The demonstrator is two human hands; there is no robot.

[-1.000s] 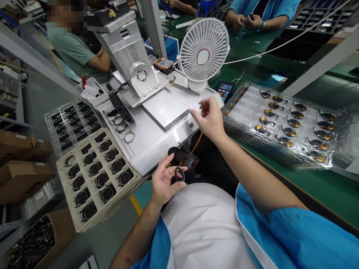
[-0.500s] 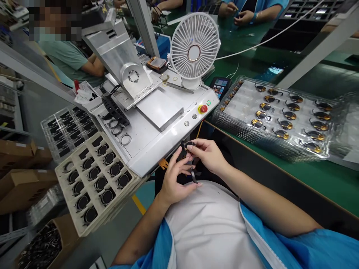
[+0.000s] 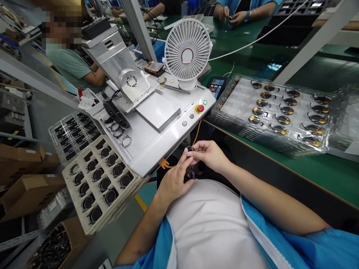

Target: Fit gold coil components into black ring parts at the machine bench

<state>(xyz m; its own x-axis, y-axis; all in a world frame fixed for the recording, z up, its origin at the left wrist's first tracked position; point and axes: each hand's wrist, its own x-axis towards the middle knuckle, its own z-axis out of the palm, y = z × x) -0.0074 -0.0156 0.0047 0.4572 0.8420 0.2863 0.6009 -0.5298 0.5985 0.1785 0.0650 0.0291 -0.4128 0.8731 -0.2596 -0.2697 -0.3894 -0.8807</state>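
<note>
In front of my waist, just beyond the white shirt, both hands meet. Thumb and fingertips of my right hand (image 3: pixel 210 155) pinch a small round dark part (image 3: pixel 191 148) with a thin shiny rim. Below it, a dark ring-shaped piece (image 3: pixel 192 173) sits between the thumb and fingers of my left hand (image 3: pixel 175 181), partly hidden by them. My left fingertips reach up to the lower edge of the round part. Both hands are closed, and the contact between the two pieces is hidden.
A white machine bed (image 3: pixel 157 149) with a red stop button (image 3: pixel 199 108) lies ahead, carrying a fan (image 3: pixel 187 52) and several metal rings (image 3: pixel 126 141). At left stands a beige tray (image 3: pixel 73 198) of round black parts; at right, stacked clear trays (image 3: pixel 241 127). Other people work behind.
My left fingers have closed in and come nearer the right hand. The round part sits slightly lower between the fingertips. The camera view has shifted a little.
</note>
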